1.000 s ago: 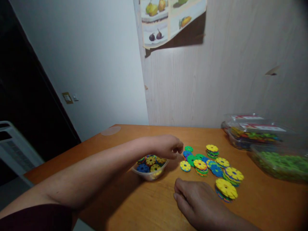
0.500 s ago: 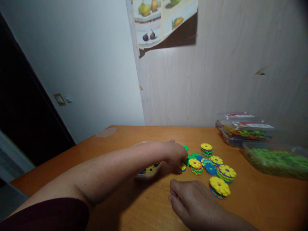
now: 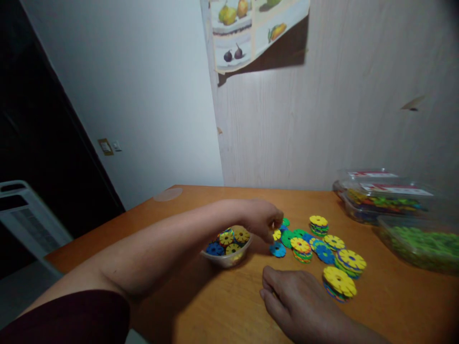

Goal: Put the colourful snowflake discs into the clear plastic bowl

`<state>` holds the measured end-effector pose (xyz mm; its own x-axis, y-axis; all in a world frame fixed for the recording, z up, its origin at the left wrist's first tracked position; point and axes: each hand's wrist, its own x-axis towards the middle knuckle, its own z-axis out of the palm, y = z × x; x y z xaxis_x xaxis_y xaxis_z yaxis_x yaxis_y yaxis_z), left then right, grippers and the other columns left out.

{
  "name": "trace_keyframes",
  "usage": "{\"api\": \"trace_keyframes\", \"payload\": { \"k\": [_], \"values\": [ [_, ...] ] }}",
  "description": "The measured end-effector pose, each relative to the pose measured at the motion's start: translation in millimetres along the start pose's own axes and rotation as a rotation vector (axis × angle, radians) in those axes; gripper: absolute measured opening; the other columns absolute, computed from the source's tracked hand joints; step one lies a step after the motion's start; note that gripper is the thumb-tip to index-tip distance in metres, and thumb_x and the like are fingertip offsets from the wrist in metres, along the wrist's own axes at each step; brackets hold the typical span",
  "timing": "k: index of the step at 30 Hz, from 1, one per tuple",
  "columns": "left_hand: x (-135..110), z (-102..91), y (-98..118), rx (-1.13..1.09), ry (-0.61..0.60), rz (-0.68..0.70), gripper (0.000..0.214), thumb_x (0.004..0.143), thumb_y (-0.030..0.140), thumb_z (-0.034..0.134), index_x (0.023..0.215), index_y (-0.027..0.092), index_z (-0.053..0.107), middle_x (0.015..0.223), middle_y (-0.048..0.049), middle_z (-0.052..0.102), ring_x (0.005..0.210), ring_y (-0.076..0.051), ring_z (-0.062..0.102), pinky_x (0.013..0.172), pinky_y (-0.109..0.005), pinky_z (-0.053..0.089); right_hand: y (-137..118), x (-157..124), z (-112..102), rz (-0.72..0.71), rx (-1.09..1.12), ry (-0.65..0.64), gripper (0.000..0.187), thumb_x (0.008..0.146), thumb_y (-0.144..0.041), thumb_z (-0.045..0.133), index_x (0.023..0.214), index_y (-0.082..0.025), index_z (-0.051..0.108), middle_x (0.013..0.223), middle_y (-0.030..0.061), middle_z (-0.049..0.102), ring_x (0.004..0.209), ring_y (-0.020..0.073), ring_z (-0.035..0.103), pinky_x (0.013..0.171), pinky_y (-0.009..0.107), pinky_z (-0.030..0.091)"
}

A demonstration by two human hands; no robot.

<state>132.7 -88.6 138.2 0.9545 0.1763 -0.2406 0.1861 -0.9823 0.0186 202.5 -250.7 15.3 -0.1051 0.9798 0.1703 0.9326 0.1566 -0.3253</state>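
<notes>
My left hand (image 3: 261, 222) reaches across from the left, fingers curled in a pinch above several loose flower-shaped plastic discs. What lies between its fingertips is too small to make out. Just below it are a blue disc (image 3: 278, 249) and a partly covered yellow disc (image 3: 276, 234); a green disc (image 3: 288, 238) lies to their right. Under my left forearm stands a clear plastic bowl (image 3: 226, 261) holding yellow and blue discs. My right hand (image 3: 297, 296) rests closed near the front, and its palm is hidden. To its right rises a yellow-topped disc stack (image 3: 339, 282).
More disc stacks stand behind, one at the back (image 3: 318, 224) and a larger one (image 3: 350, 262) on the right. Clear boxes of colourful pieces (image 3: 387, 200) and an open tray of green pieces (image 3: 423, 246) line the right side. A translucent lid (image 3: 168, 194) lies far left.
The view has turned slightly left. My left hand has lifted a little, and the blue disc and the bowl's contents now show. A yellow disc seen below the hand no longer lies there.
</notes>
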Motion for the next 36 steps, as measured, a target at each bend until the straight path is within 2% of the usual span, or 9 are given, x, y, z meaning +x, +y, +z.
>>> {"api": "trace_keyframes", "payload": {
  "k": [4, 8, 11, 16, 22, 27, 31, 36],
  "values": [
    [-39, -17.1, -19, -0.106, 0.099, -0.040, 0.036, 0.072, 0.033, 0.069, 0.103, 0.016, 0.059, 0.099, -0.0038, 0.064, 0.078, -0.013, 0.054, 0.065, -0.023, 0.040, -2, 1, -3, 0.023, 0.009, -0.027, 0.014, 0.088, -0.028, 0.046, 0.080, -0.023, 0.056, 0.073, 0.0004, 0.069, 0.065, 0.0158, 0.060, 0.053, 0.030, 0.014],
    [-70, -15.7, -39, -0.160, 0.119, -0.169, 0.036, 0.071, 0.033, 0.070, 0.101, 0.016, 0.060, 0.096, -0.0036, 0.063, 0.079, -0.013, 0.055, 0.065, -0.022, 0.040, -1, 1, -2, 0.015, 0.005, -0.034, 0.014, 0.089, -0.029, 0.046, 0.080, -0.023, 0.055, 0.073, 0.0010, 0.069, 0.066, 0.0167, 0.061, 0.053, 0.030, 0.014],
    [-79, -3.1, -47, -0.136, 0.100, -0.216, 0.036, 0.071, 0.035, 0.070, 0.100, 0.016, 0.060, 0.096, -0.0038, 0.064, 0.077, -0.013, 0.055, 0.063, -0.023, 0.039, 0, 1, -1, 0.025, -0.012, -0.037, 0.015, 0.089, -0.029, 0.046, 0.079, -0.023, 0.055, 0.073, 0.0013, 0.069, 0.066, 0.0169, 0.061, 0.053, 0.030, 0.014],
    [-75, 12.4, -47, -0.167, 0.053, -0.255, 0.050, 0.070, 0.043, 0.071, 0.109, 0.015, 0.059, 0.101, -0.0058, 0.065, 0.078, -0.014, 0.057, 0.062, -0.023, 0.040, -1, 2, 0, 0.031, -0.005, -0.043, 0.014, 0.089, -0.030, 0.046, 0.080, -0.023, 0.055, 0.073, 0.0010, 0.068, 0.065, 0.0165, 0.061, 0.053, 0.029, 0.015],
    [-55, -3.1, -45, -0.125, 0.148, -0.253, 0.038, 0.080, 0.037, 0.060, 0.110, 0.014, 0.059, 0.100, -0.0067, 0.065, 0.080, -0.014, 0.057, 0.064, -0.023, 0.040, -1, 1, -1, 0.035, 0.008, -0.052, 0.013, 0.088, -0.029, 0.048, 0.079, -0.023, 0.055, 0.072, 0.0005, 0.068, 0.065, 0.0159, 0.060, 0.053, 0.029, 0.015],
    [-15, -12.3, -27, -0.092, 0.173, -0.111, 0.032, 0.081, 0.027, 0.058, 0.111, 0.013, 0.059, 0.102, -0.0069, 0.065, 0.081, -0.013, 0.056, 0.067, -0.024, 0.040, -1, 1, -3, 0.030, 0.040, -0.045, 0.010, 0.087, -0.028, 0.049, 0.081, -0.024, 0.056, 0.074, -0.0005, 0.068, 0.065, 0.0150, 0.060, 0.053, 0.029, 0.016],
    [25, -5.9, -4, -0.057, 0.082, 0.107, 0.035, 0.079, 0.029, 0.064, 0.110, 0.014, 0.061, 0.103, -0.0069, 0.066, 0.083, -0.015, 0.057, 0.068, -0.025, 0.041, -2, 2, -4, 0.023, 0.037, -0.032, 0.008, 0.086, -0.027, 0.049, 0.081, -0.024, 0.055, 0.072, -0.0009, 0.068, 0.064, 0.0147, 0.059, 0.053, 0.030, 0.014],
    [61, 6.7, 13, 0.042, -0.107, 0.238, 0.041, 0.072, 0.037, 0.069, 0.105, 0.014, 0.063, 0.094, -0.0055, 0.067, 0.076, -0.017, 0.057, 0.063, -0.027, 0.040, -2, 2, -6, 0.020, 0.034, -0.029, 0.009, 0.086, -0.028, 0.049, 0.080, -0.024, 0.054, 0.071, -0.0016, 0.067, 0.063, 0.0143, 0.058, 0.053, 0.030, 0.014]
  ]
}}
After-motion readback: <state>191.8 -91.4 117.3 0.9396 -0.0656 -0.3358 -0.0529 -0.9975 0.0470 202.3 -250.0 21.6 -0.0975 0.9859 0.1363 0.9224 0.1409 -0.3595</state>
